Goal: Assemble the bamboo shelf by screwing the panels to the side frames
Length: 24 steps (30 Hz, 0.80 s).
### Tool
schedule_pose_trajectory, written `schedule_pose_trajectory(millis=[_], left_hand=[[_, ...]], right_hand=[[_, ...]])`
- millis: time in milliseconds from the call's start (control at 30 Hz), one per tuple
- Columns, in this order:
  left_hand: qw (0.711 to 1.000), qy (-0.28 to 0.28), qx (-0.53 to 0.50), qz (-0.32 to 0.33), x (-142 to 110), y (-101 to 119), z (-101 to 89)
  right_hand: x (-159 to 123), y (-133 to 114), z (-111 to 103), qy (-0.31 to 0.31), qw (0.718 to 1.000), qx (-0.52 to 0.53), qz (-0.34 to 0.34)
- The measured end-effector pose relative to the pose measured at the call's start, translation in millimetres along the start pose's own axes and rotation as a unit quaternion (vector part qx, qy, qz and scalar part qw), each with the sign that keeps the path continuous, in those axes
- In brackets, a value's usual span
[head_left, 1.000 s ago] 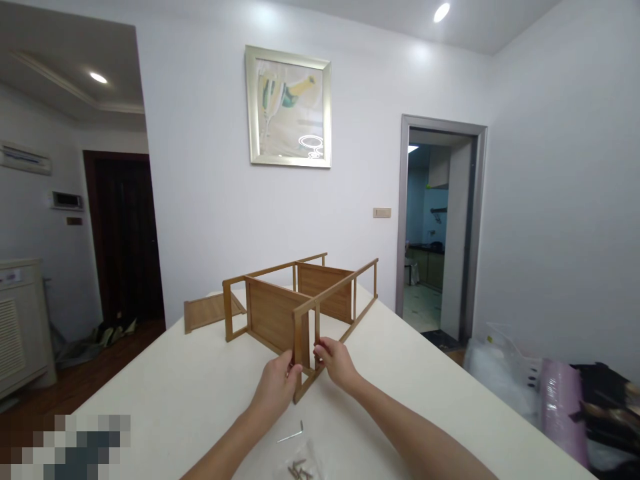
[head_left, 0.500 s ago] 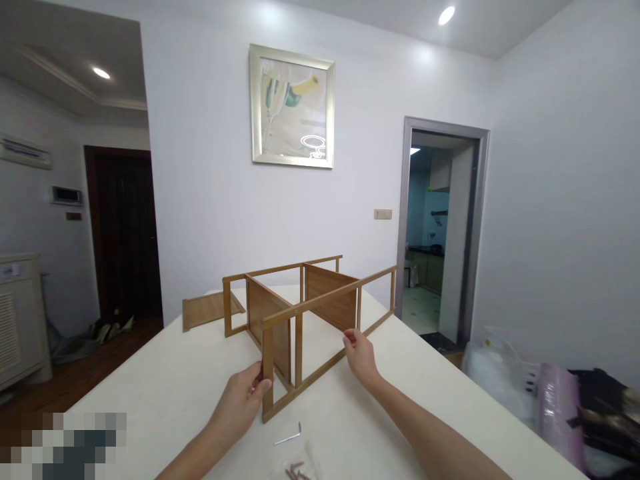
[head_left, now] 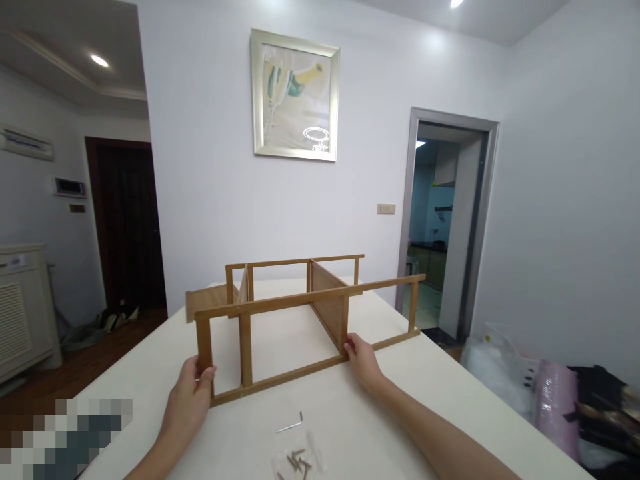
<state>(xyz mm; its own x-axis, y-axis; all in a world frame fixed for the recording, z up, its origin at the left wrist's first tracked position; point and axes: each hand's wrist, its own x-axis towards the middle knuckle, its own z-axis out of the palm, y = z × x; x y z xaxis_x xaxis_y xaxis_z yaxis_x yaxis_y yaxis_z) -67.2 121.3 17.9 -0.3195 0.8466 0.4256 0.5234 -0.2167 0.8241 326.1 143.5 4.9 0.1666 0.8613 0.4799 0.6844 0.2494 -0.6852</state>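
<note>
White tabletop (head_left: 350, 427) supports the wooden frame (head_left: 300, 298), the reference for all positions below. Frame posture: lying lengthwise across the surface, its near and far ladder-shaped sides upright. The right cross panel (head_left: 330, 312) meets the near side at the middle post (head_left: 345, 317); the left cross panel (head_left: 243, 287), seen almost edge-on, stands toward the frame's left end.

Left hand (head_left: 187, 393): at the frame's near left corner. Grip: thumb in front, fingers around the end post (head_left: 205, 340), pinching it. Right hand (head_left: 363, 357): at the frame's near side, low on the middle post. Fingertips are bent and touch the post; whether they pinch it cannot be told.

Loose panel (head_left: 205, 301): beyond the frame's left end, partly hidden by it. Hex key (head_left: 290, 427): in front of the frame, apart from it. Clear plastic bag (head_left: 317, 460) with screws (head_left: 299, 461): also in front, farther from the frame than the key. Framed picture (head_left: 295, 93): on the wall (head_left: 210, 167) behind and above the frame.
</note>
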Motion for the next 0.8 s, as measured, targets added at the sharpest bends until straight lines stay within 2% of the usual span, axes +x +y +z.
schedule_pose_trajectory(millis=[67, 133, 200, 233, 300, 367, 467, 633, 800], left_hand=[[0.994, 0.102, 0.027, 0.032, -7, 6, 0.0], [0.979, 0.17, 0.064, 0.094, -16, 16, 0.6], [0.961, 0.188, 0.093, 0.18, -26, 26, 2.9], [0.952, 0.178, 0.102, 0.227, -32, 30, 5.2], [0.938, 0.114, 0.104, 0.311, -41, 37, 12.6], [0.927, 0.005, 0.093, 0.364, -49, 42, 24.2], [0.918, -0.118, 0.107, 0.364, -53, 49, 47.0], [0.915, -0.205, 0.155, 0.311, -52, 54, 81.2], [0.911, -0.246, 0.193, 0.27, -53, 46, 89.4]], right_hand=[[-8, -6, 3, -0.014, 1.0, -0.007, -0.011], [-14, -13, 4, -0.023, 0.999, -0.021, -0.017], [-19, -20, 3, -0.029, 0.999, -0.036, -0.017], [-22, -23, 2, -0.03, 0.999, -0.042, -0.015], [-26, -29, 2, -0.03, 0.999, -0.044, -0.012], [-31, -34, 2, -0.028, 0.999, -0.042, -0.018], [-41, -41, 5, -0.035, 0.998, -0.043, -0.035], [-57, -47, 10, -0.024, 0.997, -0.032, -0.071], [-63, -48, 13, 0.001, 0.995, -0.026, -0.101]])
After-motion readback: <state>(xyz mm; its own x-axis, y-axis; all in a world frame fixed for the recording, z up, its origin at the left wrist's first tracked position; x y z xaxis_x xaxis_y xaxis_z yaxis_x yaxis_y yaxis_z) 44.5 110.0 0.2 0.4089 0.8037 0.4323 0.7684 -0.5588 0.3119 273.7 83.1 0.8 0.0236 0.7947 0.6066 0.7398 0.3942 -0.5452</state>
